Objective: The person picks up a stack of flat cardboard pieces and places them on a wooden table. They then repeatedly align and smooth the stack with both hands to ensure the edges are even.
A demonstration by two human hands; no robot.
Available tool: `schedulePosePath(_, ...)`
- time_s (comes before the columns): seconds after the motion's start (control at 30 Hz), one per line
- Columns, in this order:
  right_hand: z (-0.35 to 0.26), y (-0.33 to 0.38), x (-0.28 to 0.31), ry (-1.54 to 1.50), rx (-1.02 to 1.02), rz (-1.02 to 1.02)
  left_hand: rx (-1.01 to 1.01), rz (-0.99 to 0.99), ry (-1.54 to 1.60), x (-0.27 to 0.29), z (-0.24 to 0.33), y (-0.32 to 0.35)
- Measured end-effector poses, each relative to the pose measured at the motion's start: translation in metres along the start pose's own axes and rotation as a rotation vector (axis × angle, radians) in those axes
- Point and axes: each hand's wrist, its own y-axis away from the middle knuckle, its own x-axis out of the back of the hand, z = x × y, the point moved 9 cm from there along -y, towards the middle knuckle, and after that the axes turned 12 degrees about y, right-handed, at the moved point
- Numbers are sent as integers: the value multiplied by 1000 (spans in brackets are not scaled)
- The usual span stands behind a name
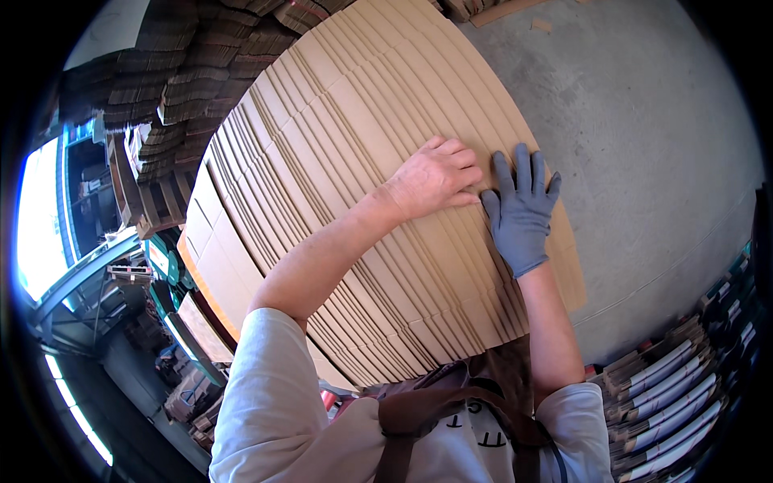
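Note:
Overlapping flat brown cardboard sheets (346, 145) fan out in front of me, their edges forming many stepped lines. My left hand (443, 177) is bare and curled, with its bent fingers and thumb at the edge of a cardboard sheet in the right part of the spread. Just to its right lies my right hand (522, 209), in a grey glove. Its fingers are spread flat on the rightmost sheet (560, 262), and nothing is held in it. The fingertips of my left hand are partly hidden by its own knuckles.
Tall stacks of folded cardboard (193, 72) stand at the far left, next to a wooden pallet (157, 201). Grey concrete floor (644, 137) stretches to the right. Bundled cardboard stacks (668, 402) with pale bands sit at the lower right.

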Motion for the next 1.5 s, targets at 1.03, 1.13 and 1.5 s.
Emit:
schedulePosePath(1.03, -3, 2, 6, 18, 17, 18, -24, 75, -45, 24, -21, 2)
schedulePosePath(1.13, -5, 2, 9, 15, 18, 39, 25, 103, -145, 50, -50, -3)
schedulePosePath(1.5, -2, 2, 5, 31, 25, 62, 12, 102, -103, 53, -58, -3)
